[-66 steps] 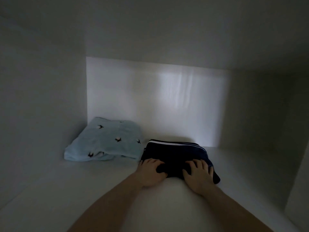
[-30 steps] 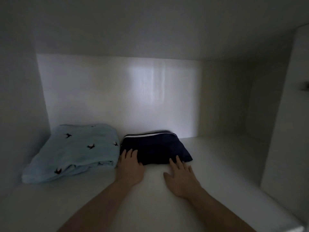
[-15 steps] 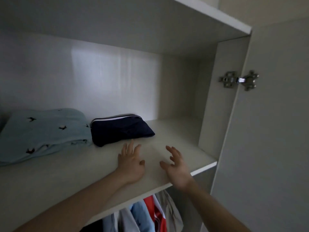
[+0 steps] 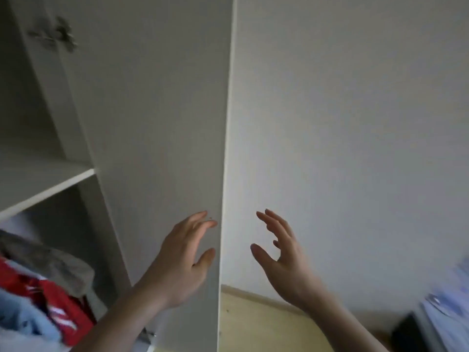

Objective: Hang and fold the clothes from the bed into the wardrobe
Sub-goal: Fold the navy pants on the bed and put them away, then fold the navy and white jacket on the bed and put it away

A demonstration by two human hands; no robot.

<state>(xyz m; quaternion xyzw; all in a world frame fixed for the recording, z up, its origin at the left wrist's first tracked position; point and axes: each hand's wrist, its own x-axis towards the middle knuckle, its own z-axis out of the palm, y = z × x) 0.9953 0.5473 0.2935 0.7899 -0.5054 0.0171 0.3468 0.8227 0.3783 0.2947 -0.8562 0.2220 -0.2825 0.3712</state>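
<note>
My left hand (image 4: 181, 260) floats in front of the open white wardrobe door (image 4: 157, 123) with fingers spread and nothing in it. To its right, my right hand (image 4: 281, 257) is raised before the wall, fingers loosely spread and empty. At the far left is the edge of the wardrobe shelf (image 4: 48, 184). Below it hang clothes: a red garment (image 4: 58, 303), a grey one (image 4: 50, 265) and a light blue one (image 4: 22, 323). The folded clothes on the shelf are out of view.
A metal hinge (image 4: 52, 38) sits at the door's top left. A white wall (image 4: 355, 123) fills the right side, above a wooden floor (image 4: 258, 323). At the lower right edge are blurred bluish fabric (image 4: 449, 308) and a dark object (image 4: 406, 334).
Both hands let go of the dark folded garment and drew back off the shelf. The view swung right, from the shelf to the open door and wall.
</note>
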